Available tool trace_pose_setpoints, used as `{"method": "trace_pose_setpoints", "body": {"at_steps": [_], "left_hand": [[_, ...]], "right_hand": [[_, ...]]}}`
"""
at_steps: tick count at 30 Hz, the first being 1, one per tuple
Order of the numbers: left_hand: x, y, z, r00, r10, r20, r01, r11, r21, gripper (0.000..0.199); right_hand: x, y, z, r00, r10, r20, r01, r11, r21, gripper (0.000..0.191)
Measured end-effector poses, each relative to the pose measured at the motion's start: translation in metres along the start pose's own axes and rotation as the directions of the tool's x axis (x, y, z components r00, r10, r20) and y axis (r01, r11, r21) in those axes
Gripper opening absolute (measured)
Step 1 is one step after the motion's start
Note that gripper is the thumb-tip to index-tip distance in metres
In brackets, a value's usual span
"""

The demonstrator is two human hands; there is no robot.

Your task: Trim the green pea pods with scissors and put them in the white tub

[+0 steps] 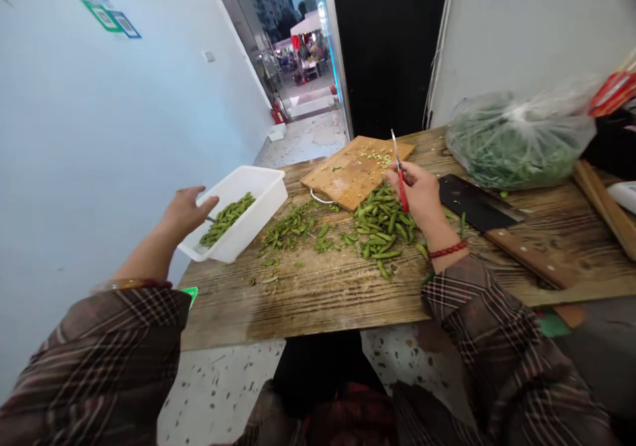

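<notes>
My left hand [186, 214] is over the near left side of a white plastic tub [271, 187], fingers apart. Green soybean pods [231, 217] lie inside the tub, some hidden by that hand. Red-handled scissors [402, 187] are in my right hand [420, 194], blades pointing up. Just below and left of it is a heap of green pods [382, 224] on the wooden table [318, 307]. Smaller pods and trimmed bits [291, 227] are scattered between the heap and the tub.
Behind the heap lies a wooden cutting board [342, 167] with small pale green bits. A cleaver [497, 221] rests to the right, handle toward the near edge. Beyond it sits a clear plastic bag of greens [521, 141]. A wall [99, 134] borders the left side.
</notes>
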State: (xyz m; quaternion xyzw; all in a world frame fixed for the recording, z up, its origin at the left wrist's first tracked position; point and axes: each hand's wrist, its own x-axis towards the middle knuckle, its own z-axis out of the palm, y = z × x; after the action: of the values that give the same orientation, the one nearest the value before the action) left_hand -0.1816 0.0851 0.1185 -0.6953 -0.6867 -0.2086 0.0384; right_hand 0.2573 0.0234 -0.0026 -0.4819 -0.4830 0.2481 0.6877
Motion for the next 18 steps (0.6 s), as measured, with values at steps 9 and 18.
{"method": "trace_pose_setpoints", "body": {"at_steps": [9, 18], "left_hand": [[-0.045, 0.137, 0.063, 0.790, 0.536, 0.299, -0.548, 0.835, -0.049, 0.041], [-0.160, 0.188, 0.089, 0.372, 0.848, 0.376, -0.643, 0.528, -0.554, 0.019]], "right_hand": [[0.009, -0.016, -0.018, 0.957, 0.146, -0.251, -0.073, 0.958, 0.278, 0.034], [0.005, -0.006, -0.009, 0.981, 0.078, -0.177, -0.062, 0.993, 0.097, 0.038]]}}
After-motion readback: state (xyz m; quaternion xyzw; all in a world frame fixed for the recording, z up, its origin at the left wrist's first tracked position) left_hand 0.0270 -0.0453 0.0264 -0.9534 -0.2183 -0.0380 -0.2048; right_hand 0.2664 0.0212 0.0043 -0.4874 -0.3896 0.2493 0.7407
